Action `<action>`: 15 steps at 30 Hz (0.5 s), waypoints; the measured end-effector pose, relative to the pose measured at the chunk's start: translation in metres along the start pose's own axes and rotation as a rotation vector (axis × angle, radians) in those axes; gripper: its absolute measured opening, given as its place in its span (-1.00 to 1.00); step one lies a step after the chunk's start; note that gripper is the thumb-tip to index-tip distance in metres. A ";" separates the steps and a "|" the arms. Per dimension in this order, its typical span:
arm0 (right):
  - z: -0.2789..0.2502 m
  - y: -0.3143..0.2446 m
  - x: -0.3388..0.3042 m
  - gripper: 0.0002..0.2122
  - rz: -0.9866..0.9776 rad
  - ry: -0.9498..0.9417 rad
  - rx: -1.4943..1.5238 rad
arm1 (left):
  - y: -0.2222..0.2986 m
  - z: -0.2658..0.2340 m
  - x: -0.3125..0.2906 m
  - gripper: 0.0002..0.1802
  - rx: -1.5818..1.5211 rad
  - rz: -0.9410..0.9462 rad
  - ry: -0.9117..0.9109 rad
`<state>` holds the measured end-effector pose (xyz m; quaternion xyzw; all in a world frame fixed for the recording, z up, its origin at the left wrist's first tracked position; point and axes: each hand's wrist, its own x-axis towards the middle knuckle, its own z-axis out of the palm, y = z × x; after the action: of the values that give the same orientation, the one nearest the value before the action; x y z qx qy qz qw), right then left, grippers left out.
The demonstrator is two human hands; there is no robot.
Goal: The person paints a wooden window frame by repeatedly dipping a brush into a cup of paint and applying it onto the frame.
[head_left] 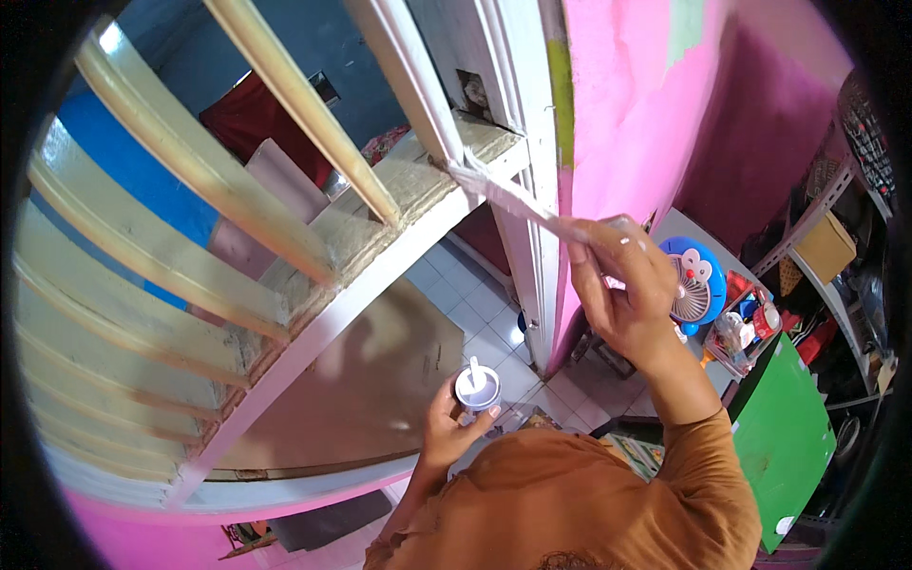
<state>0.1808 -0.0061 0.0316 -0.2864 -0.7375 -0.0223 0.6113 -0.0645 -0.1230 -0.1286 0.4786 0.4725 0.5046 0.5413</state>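
My right hand [632, 280] is closed round the handle of a paintbrush [513, 199], with specks of white on the fingers. Its white-coated bristles touch the foot of a white-painted slat [413, 71], where it meets the worn wooden sill [404, 171]. Lower down, my left hand [445, 435] grips a small round paint can [478, 404]. White paint shows inside the can, and a white stick-like piece [474, 369] stands in it. Several cream, unevenly coloured slats [218, 190] rise from the sill to the left. The sill's front edge [332, 328] is white.
A white door frame [532, 237] and a pink wall [617, 104] stand right of the sill. Further right are a blue fan [696, 280], a basket of small items [746, 328], a green panel [784, 427] and a loaded metal shelf [817, 214]. A brown board [370, 380] lies below the sill.
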 end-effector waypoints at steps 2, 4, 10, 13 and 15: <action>-0.001 0.002 -0.003 -0.75 0.023 0.054 0.025 | 0.003 0.000 0.000 -0.27 -0.007 0.006 -0.015; -0.004 0.001 0.003 -0.75 0.039 0.143 0.023 | 0.006 0.002 -0.001 -0.26 0.017 -0.045 0.022; 0.007 0.011 0.020 -0.73 -0.049 0.203 0.103 | 0.013 0.008 0.002 -0.24 0.076 -0.026 0.008; -0.001 0.011 0.008 -0.76 0.065 0.074 0.093 | 0.009 0.002 0.001 -0.23 0.079 0.025 -0.019; -0.003 0.011 0.014 -0.77 0.048 0.141 0.111 | 0.006 0.001 0.002 -0.22 0.077 0.038 -0.016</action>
<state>0.1871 0.0072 0.0414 -0.2675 -0.6856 0.0129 0.6770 -0.0644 -0.1210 -0.1225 0.5120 0.4783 0.4923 0.5165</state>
